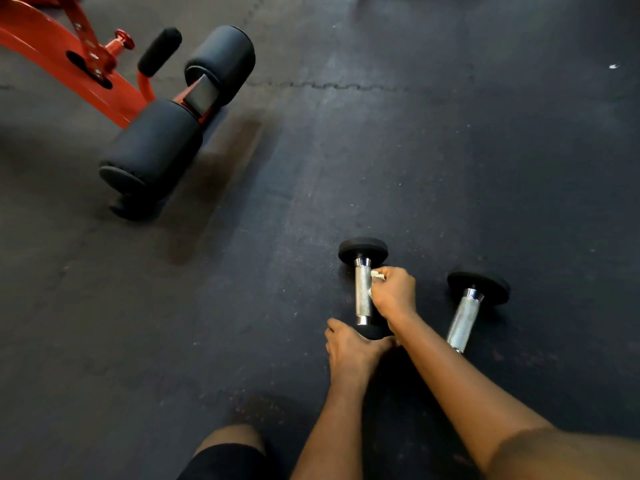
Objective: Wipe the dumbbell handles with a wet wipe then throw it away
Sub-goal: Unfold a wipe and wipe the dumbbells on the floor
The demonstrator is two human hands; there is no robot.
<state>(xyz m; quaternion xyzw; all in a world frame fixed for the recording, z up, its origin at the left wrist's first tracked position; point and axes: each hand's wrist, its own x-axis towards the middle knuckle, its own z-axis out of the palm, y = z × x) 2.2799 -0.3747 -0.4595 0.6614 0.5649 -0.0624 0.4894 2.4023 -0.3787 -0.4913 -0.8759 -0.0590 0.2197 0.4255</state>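
Two dumbbells lie on the black rubber floor. The left dumbbell [362,292] has a knurled chrome handle and black heads. My right hand [394,293] holds a white wet wipe [376,274] against the right side of that handle. My left hand [349,348] grips the near black head of the same dumbbell and hides most of it. The right dumbbell [465,315] lies free beside my right forearm, its near head hidden behind the arm.
A red bench frame [52,46] with black foam roller pads [156,147] stands at the upper left. My knee [228,452] shows at the bottom edge. A small white scrap [613,66] lies far right on the floor.
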